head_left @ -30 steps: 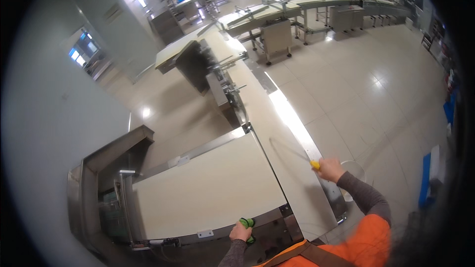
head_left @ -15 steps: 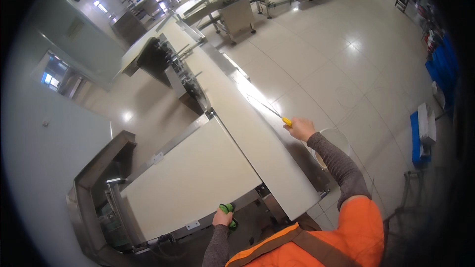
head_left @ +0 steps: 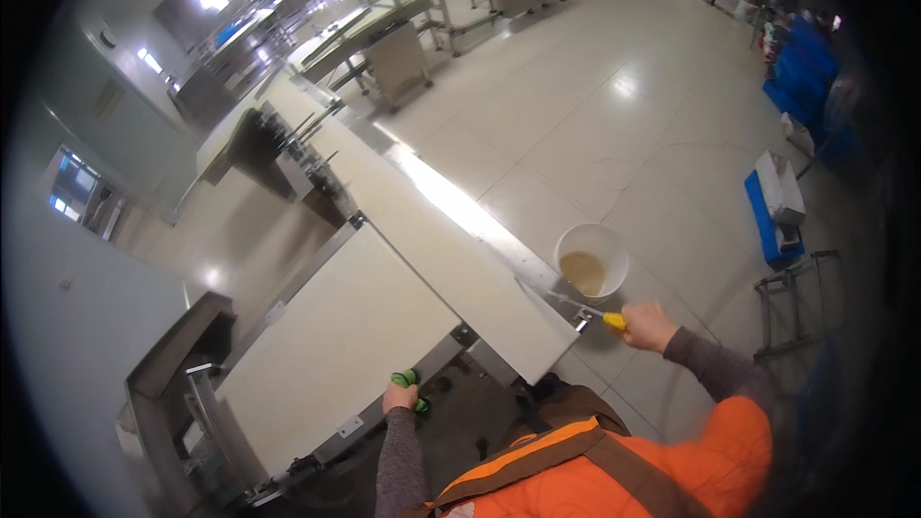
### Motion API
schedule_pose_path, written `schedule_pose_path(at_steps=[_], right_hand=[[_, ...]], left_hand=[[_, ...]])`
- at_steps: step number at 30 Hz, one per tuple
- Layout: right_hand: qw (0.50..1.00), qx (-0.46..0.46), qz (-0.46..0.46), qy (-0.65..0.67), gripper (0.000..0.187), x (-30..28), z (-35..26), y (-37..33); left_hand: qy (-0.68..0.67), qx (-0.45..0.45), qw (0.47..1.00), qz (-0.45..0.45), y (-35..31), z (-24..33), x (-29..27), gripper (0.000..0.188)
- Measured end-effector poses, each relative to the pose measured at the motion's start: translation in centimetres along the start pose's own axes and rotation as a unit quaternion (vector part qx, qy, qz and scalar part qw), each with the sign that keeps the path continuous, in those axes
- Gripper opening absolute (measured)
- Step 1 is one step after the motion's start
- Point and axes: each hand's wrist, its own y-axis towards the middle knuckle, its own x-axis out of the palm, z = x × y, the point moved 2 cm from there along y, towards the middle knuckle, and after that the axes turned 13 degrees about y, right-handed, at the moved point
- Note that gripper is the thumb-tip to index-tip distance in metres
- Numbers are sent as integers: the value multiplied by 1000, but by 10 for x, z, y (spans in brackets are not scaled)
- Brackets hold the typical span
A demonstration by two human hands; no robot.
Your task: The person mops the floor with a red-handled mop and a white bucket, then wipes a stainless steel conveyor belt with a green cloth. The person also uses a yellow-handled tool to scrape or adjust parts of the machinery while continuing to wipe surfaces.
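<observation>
My right hand (head_left: 648,326) is closed around the yellow handle of a tool (head_left: 615,321) with a long, thin metal shaft. The shaft points left toward the near end of a long cream conveyor belt (head_left: 451,254); its tip is hard to make out and I cannot tell whether it touches. My left hand (head_left: 397,397) grips a green object (head_left: 405,378) of unclear kind at the near metal edge of a second, wider cream belt (head_left: 331,341). The wider belt meets the long one at an angle.
A white bucket (head_left: 614,259) holding murky brownish liquid stands on the tiled floor beyond my right hand. Grey metal frames (head_left: 791,312), a blue-and-white crate (head_left: 775,211) and blue items are farther right. Metal guards (head_left: 182,336) border the belt's left end; more conveyors stand behind.
My right hand has swung nearer and to the right with the yellow-handled tool, toward the long belt's near end. My left hand keeps its grip on the green object. The view has shifted.
</observation>
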Motion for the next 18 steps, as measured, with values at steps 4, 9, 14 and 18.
schedule_pose_path(at_steps=[4, 9, 14, 18], right_hand=[[999, 27, -13, -18, 46, 13, 7, -96], [997, 81, -3, 7, 47, 6, 20, -192], [973, 132, 119, 150, 42, -7, 55, -286], [885, 98, 382, 246, 39, -42, 115, -335]], left_hand=[[-45, 28, 998, 46, -2, -4, 2, 56], [-213, 117, 963, 116, -30, -34, 40, 56], [-272, 244, 923, 123, -37, -93, 168, 55], [-171, 297, 939, 26, -164, 18, 182, 50]])
